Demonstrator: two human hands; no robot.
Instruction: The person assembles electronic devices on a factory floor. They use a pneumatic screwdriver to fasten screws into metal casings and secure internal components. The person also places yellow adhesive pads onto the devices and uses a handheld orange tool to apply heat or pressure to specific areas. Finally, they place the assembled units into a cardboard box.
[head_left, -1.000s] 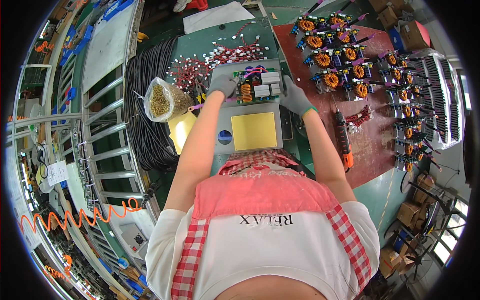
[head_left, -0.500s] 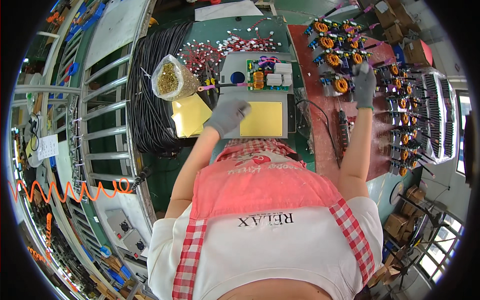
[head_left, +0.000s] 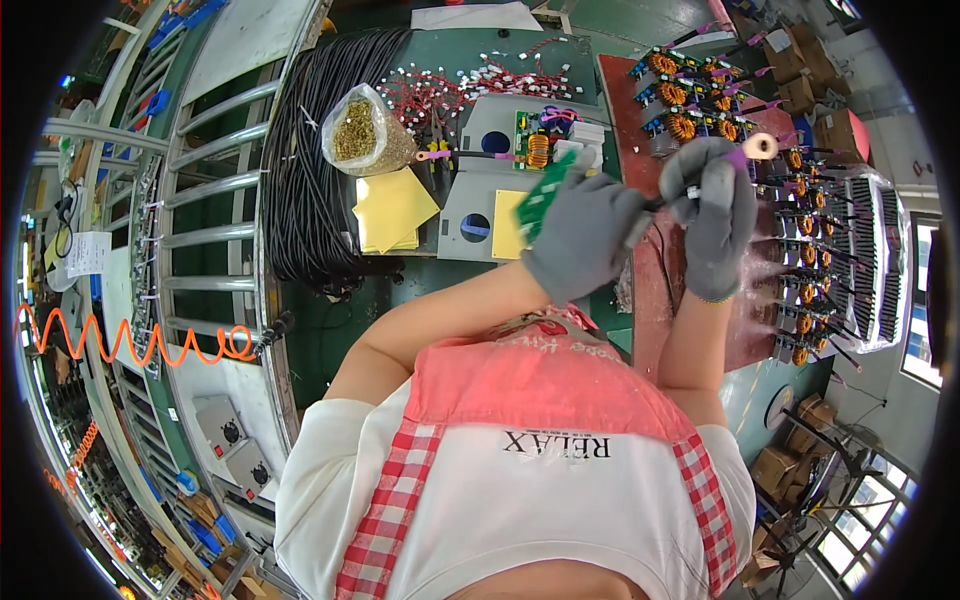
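A green circuit board [head_left: 541, 200] is tilted up in front of me, its flat underside showing. My left hand [head_left: 585, 238] is closed round it; the parts on its far face are hidden. My right hand [head_left: 712, 215] pinches a black cable that ends in a ring terminal [head_left: 761, 147] with a purple sleeve. Both hands wear grey gloves. Beyond them, another circuit board [head_left: 538, 150] with a copper coil lies on a grey metal plate [head_left: 480, 115]. Partly behind my left hand, a yellow sheet [head_left: 507, 222] rests on a nearer grey plate [head_left: 453, 225].
Left of the plates are a bag of brass-coloured small parts [head_left: 368, 135], loose yellow sheets [head_left: 397, 208] and a bundle of black cables [head_left: 312, 165]. Red wires with white connectors [head_left: 475, 88] lie behind. More coil boards [head_left: 680, 97] stand on the red table [head_left: 650, 300], beside finned black parts [head_left: 875, 250].
My right hand has come back from the boards on the red table, bringing one circuit board with its cable. The left hand has moved right from the yellow sheet and taken hold of that board.
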